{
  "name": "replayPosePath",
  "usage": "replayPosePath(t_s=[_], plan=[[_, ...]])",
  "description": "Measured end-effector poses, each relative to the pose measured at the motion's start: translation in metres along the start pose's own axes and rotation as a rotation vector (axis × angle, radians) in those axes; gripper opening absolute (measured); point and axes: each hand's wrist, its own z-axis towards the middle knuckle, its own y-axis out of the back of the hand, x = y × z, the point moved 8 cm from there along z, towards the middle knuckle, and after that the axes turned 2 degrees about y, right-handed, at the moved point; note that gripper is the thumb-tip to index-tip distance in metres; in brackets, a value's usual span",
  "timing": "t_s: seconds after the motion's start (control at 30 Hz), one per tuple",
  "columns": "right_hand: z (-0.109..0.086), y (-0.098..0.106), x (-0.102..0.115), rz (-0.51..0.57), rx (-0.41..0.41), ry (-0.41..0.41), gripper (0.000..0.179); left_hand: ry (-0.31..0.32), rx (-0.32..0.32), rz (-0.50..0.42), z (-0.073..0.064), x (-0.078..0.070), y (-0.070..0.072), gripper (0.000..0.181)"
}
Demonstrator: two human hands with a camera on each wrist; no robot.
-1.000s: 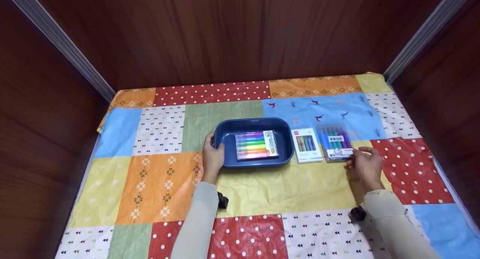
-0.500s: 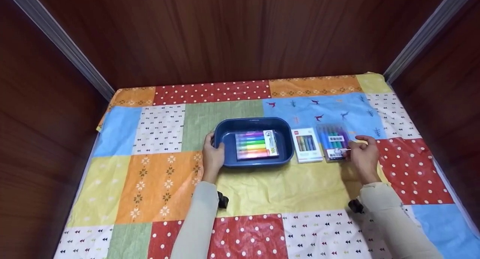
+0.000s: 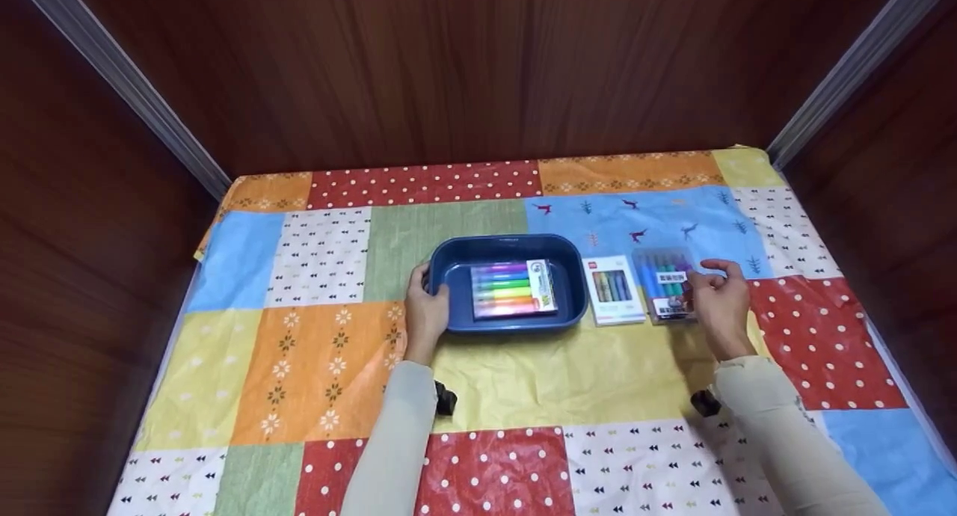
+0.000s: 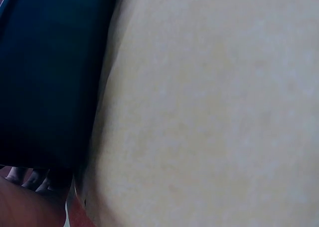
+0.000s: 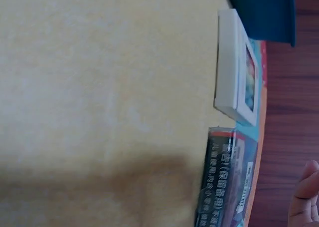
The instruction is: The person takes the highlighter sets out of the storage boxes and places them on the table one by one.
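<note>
A dark blue rectangular plastic tub (image 3: 508, 326) sits mid-table with a clear pack of rainbow-coloured highlighters (image 3: 512, 290) lying in it. My left hand (image 3: 427, 306) grips the tub's left rim, thumb over the inside, other fingers outside. In the left wrist view the tub's wall (image 4: 50, 77) fills the upper left, with that hand's fingers below it. My right hand (image 3: 721, 306) hovers at the right edge of a clear case of markers (image 3: 665, 306). In the right wrist view its loosely bent fingers (image 5: 306, 187) show above the case, with nothing held.
Between the tub and the marker case lies a flat white box (image 3: 614, 290) with a window showing coloured sticks. A patchwork tablecloth (image 3: 493, 389) covers the table. Dark wooden panels (image 3: 448, 67) rise at the back and both sides.
My right hand has shifted left and slightly forward, and now overlaps the marker case's right edge. The left hand keeps its grip on the tub; the packs have not moved.
</note>
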Motion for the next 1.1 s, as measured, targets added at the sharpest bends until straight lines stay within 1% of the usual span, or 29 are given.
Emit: replayPosePath(t_s=[0.1, 0.17, 0.27, 0.4, 0.5, 0.67, 0.83, 0.97, 1.1], plan=[[-0.001, -0.003, 0.005, 0.019, -0.005, 0.012, 0.018, -0.002, 0.001, 0.009, 0.001, 0.0, -0.001, 0.043], [-0.001, -0.006, 0.011, 0.028, 0.0, 0.026, 0.017, -0.016, -0.001, 0.013, 0.001, -0.001, 0.0, 0.043], [-0.002, -0.013, 0.019, 0.008, 0.018, 0.046, 0.018, -0.028, -0.006, 0.021, 0.001, -0.002, 0.0, 0.042], [-0.003, -0.022, 0.027, -0.034, 0.045, 0.049, 0.023, -0.015, -0.006, 0.025, 0.0, 0.001, 0.0, 0.042], [-0.004, -0.027, 0.03, -0.038, 0.044, 0.051, 0.024, -0.004, -0.001, 0.025, 0.0, 0.002, 0.0, 0.043], [-0.005, -0.037, 0.038, -0.003, 0.041, 0.101, 0.016, -0.013, 0.002, 0.027, 0.002, 0.0, 0.0, 0.043], [-0.009, -0.048, 0.047, 0.037, 0.072, 0.145, 0.009, -0.022, -0.005, 0.014, 0.002, 0.001, 0.0, 0.042], [-0.012, -0.054, 0.052, 0.017, 0.096, 0.163, 0.01, -0.008, 0.002, 0.023, 0.002, 0.003, -0.001, 0.043], [-0.013, -0.06, 0.056, 0.027, 0.105, 0.196, 0.014, 0.006, 0.007, 0.027, 0.001, 0.003, -0.001, 0.044]])
